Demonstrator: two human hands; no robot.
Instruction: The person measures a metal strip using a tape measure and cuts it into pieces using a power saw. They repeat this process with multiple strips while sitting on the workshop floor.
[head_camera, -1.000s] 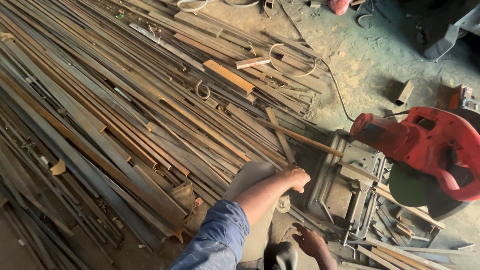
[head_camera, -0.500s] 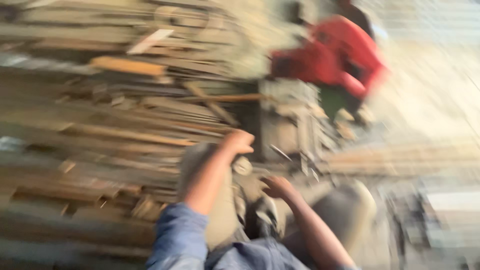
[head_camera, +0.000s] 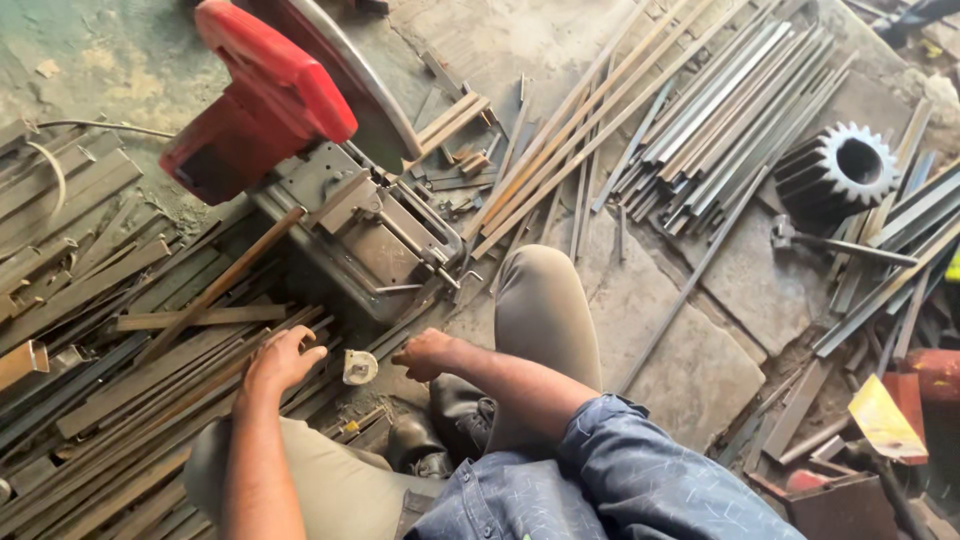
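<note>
With the left hand (head_camera: 280, 362) resting loosely open on the rusty steel strips (head_camera: 150, 400) beside the red chop saw (head_camera: 300, 150) and the right hand (head_camera: 428, 354) curled empty, take one strip firmly.

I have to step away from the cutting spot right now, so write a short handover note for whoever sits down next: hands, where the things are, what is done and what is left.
Left hand: open, fingers resting on the rusty metal strips piled on the left.
Right hand: loosely curled, holding nothing, just in front of the saw base.
Small round metal piece lies on the ground between the two hands.
Red chop saw: head raised, one long metal bar lying across its vise.
Done: no fresh cut can be seen.
Left: the bar in the vise looks uncut; many strips remain on both sides.
</note>
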